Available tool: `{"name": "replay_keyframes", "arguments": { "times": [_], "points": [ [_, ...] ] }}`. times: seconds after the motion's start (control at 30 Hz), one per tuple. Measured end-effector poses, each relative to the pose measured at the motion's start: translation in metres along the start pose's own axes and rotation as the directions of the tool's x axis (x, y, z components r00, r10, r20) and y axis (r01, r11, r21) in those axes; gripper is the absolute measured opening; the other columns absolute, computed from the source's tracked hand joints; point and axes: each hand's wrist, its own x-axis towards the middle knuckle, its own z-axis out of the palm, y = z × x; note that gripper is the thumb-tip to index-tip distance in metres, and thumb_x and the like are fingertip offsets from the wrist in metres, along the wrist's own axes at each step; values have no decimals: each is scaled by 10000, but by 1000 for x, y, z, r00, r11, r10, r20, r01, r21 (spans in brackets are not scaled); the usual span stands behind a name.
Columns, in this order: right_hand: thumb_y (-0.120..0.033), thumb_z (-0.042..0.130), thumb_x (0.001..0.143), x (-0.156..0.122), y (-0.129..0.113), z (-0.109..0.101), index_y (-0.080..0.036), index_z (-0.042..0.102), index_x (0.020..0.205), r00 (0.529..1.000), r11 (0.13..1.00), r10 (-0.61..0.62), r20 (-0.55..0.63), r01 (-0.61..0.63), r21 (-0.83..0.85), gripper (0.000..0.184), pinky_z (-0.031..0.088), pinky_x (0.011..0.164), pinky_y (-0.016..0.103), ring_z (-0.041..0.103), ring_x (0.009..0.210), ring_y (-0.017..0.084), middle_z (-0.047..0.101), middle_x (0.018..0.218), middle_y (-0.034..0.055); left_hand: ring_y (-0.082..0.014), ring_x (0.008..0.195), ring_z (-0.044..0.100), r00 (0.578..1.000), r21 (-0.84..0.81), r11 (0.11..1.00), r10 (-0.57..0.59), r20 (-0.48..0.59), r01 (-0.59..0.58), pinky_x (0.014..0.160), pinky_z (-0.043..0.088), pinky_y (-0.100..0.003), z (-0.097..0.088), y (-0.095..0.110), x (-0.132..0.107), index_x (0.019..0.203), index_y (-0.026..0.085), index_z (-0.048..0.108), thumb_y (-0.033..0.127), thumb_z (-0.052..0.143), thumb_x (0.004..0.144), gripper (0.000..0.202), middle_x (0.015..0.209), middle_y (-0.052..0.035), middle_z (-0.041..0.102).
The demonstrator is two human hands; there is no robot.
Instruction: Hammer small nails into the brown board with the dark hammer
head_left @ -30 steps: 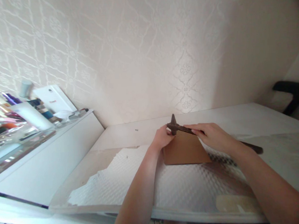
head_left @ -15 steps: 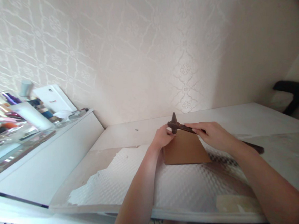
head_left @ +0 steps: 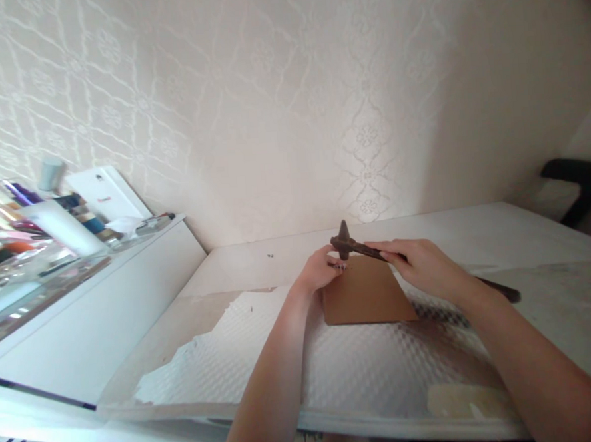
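Observation:
My right hand point(head_left: 423, 263) is wrapped round the handle of a dark, rusty hammer point(head_left: 344, 241), close to its head. The head hangs just above the far left corner of a brown cardboard piece point(head_left: 367, 296), and the handle's end sticks out behind my wrist. My left hand point(head_left: 318, 271) rests at that same corner with its fingertips pinched together right under the hammer head. What they pinch is too small to make out. The cardboard lies on a white textured sheet point(head_left: 244, 357) spread over the white table point(head_left: 476, 226).
A white cabinet point(head_left: 104, 293) stands on the left, its glass top crowded with bottles and tubes point(head_left: 50, 222). A patterned wall rises right behind the table. A dark chair part point(head_left: 581, 180) shows at the far right. The table's front edge is near me.
The hammer head has lifted slightly above the cardboard corner. My left hand's fingertips have shifted a little under it. Nothing else has moved.

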Motion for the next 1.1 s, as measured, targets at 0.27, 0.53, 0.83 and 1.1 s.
{"name": "replay_keyframes", "arguments": {
  "times": [0.27, 0.53, 0.83, 1.1],
  "points": [
    [-202, 388, 844, 0, 0, 1, -291, 538, 1179, 1000, 1000, 1, -10, -1, 15, 378, 463, 784, 301, 609, 885, 190, 649, 1020, 17, -155, 761, 606, 1000, -18, 1000, 17, -2, -17, 729, 443, -268, 0, -2, 1, 1083, 133, 515, 16, 556, 608, 491, 805, -60, 660],
    [-195, 397, 840, 0, 2, 1, -288, 553, 1163, 1000, 999, 0, 14, -1, 34, 371, 464, 793, 295, 610, 892, 184, 640, 1044, 7, -163, 753, 603, 1000, 15, 1000, 16, -5, -16, 730, 446, -282, 1, -3, 2, 1072, 127, 525, 29, 558, 606, 478, 799, -60, 654],
    [-190, 393, 837, 1, -2, -1, -282, 562, 1151, 1000, 999, 7, 22, -8, 54, 369, 464, 806, 305, 605, 909, 187, 646, 1029, 4, -168, 739, 605, 1000, 12, 1000, 24, -8, -24, 692, 451, -269, 1, -1, 1, 1061, 119, 531, 37, 556, 600, 469, 799, -67, 657],
    [-191, 391, 839, 0, -1, -1, -281, 565, 1147, 1000, 999, 13, 17, -14, 49, 366, 467, 798, 309, 608, 900, 187, 632, 1059, 7, -157, 755, 605, 1000, 6, 1000, 14, -3, -14, 689, 446, -247, 1, -1, 1, 1071, 138, 528, 32, 560, 604, 480, 799, -58, 659]
  ]
}}
